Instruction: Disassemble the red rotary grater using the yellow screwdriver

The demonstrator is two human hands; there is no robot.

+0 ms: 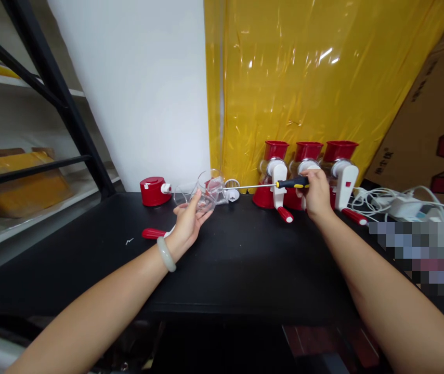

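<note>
My left hand (191, 217) is closed around a clear plastic housing (206, 189), held just above the black table. In my right hand (316, 193) is a screwdriver (294, 183) with a black and yellow handle. Its long shaft points left, with the tip at the housing's right side; whether it touches is too small to tell. Left of the housing sits a red base (154, 191) with a white knob. A red crank handle (154, 234) lies partly hidden behind my left wrist. By the housing's right side are a white part and a grater drum (232, 190).
Three red and white rotary graters (274, 174) stand at the back right, cranks facing me. White cables and a power strip (405, 206) lie farther right. Behind the black table (222, 275) are a white board and yellow-wrapped stack (284, 78). A metal shelf frame rises at left.
</note>
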